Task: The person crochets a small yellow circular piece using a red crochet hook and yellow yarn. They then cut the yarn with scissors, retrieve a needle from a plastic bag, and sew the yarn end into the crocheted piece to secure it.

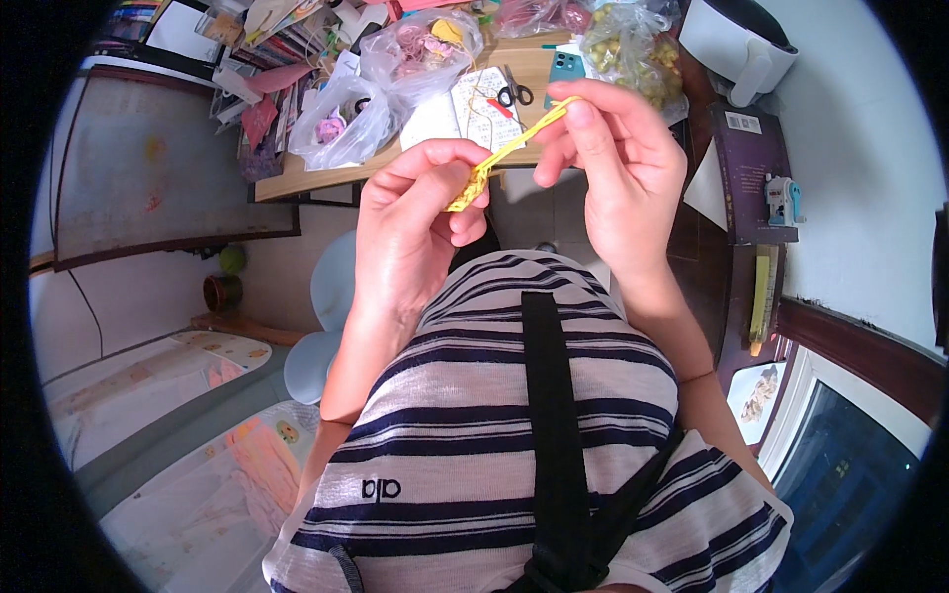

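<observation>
My left hand [415,198] is closed, thumb against fingers, on a short yellow knotted yarn piece [469,195]. It looks like crochet or braided cord, and its lower end pokes out below my thumb. From it a doubled strand of yellow yarn [529,136] runs up and to the right, pulled straight. My right hand [628,163] pinches the far end of that strand between thumb and forefinger, its other fingers loosely curled. Both hands are held up in front of my striped shirt, short of the desk's near edge. No hook or needle can be made out.
On the wooden desk [326,176] lie an open notebook [435,121], black-handled scissors [515,94] and a teal phone [565,66]. Clear plastic bags [351,124] of yarn pieces stand around them. A white appliance [736,49] and a purple box [746,178] are at the right.
</observation>
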`<state>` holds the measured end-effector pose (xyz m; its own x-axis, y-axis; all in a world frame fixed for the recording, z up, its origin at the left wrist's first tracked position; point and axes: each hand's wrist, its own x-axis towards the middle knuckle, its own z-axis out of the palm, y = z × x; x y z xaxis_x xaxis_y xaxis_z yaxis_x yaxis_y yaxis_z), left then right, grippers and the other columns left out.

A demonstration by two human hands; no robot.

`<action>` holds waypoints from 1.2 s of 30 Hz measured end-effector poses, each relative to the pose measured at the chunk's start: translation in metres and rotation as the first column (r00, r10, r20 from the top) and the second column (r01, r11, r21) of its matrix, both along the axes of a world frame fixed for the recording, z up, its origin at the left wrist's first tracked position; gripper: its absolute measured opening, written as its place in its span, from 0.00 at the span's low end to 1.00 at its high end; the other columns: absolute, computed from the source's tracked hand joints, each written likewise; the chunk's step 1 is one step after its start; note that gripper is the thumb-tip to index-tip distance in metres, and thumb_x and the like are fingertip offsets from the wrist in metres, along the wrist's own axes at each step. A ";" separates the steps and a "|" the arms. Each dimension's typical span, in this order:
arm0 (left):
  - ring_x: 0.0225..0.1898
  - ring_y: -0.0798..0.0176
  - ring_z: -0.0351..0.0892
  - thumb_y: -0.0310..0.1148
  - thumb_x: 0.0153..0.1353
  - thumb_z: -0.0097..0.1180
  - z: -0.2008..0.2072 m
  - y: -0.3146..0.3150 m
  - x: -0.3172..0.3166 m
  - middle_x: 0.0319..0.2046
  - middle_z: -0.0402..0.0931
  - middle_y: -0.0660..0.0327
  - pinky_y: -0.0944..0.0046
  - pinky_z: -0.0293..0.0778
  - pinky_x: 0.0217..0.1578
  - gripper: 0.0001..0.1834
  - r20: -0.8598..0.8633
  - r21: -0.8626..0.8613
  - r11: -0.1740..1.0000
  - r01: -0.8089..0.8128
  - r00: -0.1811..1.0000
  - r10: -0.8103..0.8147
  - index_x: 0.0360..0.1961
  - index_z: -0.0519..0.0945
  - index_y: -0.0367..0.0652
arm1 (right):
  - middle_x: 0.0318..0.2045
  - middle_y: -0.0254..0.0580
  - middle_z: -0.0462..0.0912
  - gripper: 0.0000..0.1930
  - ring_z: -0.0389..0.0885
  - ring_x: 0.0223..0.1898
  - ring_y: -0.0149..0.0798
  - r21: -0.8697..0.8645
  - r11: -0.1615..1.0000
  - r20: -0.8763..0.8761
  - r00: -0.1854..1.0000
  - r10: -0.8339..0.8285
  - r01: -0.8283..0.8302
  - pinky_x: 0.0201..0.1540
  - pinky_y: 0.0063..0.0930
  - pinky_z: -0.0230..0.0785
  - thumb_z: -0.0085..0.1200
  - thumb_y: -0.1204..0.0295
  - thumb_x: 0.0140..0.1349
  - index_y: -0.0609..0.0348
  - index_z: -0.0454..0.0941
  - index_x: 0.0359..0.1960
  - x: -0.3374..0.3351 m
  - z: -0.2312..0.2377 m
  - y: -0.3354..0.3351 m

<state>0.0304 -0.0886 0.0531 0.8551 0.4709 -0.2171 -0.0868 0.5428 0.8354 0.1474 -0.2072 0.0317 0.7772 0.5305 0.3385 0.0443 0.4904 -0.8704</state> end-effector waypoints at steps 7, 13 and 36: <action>0.19 0.75 0.63 0.27 0.64 0.51 -0.003 0.005 -0.005 0.25 0.74 0.60 0.74 0.59 0.20 0.08 0.043 -0.020 1.000 0.001 0.999 0.000 0.39 0.79 0.35 | 0.24 0.34 0.75 0.09 0.72 0.18 0.23 0.085 0.982 -0.210 0.967 -0.147 0.168 0.21 0.15 0.65 0.50 0.72 0.66 0.63 0.71 0.45 -0.014 0.001 0.011; 0.20 0.75 0.64 0.30 0.65 0.51 -0.002 0.002 -0.006 0.26 0.74 0.60 0.74 0.60 0.19 0.10 -0.023 0.076 0.996 -0.046 0.999 0.048 0.42 0.78 0.35 | 0.26 0.29 0.76 0.07 0.66 0.19 0.17 -0.045 0.997 -0.128 0.990 0.054 -0.060 0.20 0.12 0.58 0.53 0.72 0.65 0.63 0.74 0.40 -0.022 -0.011 0.014; 0.23 0.78 0.71 0.19 0.61 0.51 0.007 -0.007 -0.007 0.30 0.75 0.65 0.78 0.69 0.23 0.07 -0.070 0.475 0.878 -0.055 0.993 0.100 0.41 0.74 0.34 | 0.31 0.39 0.79 0.09 0.77 0.26 0.28 0.163 0.938 -0.358 0.868 0.345 -0.305 0.30 0.19 0.70 0.51 0.71 0.66 0.66 0.76 0.40 -0.018 -0.011 0.016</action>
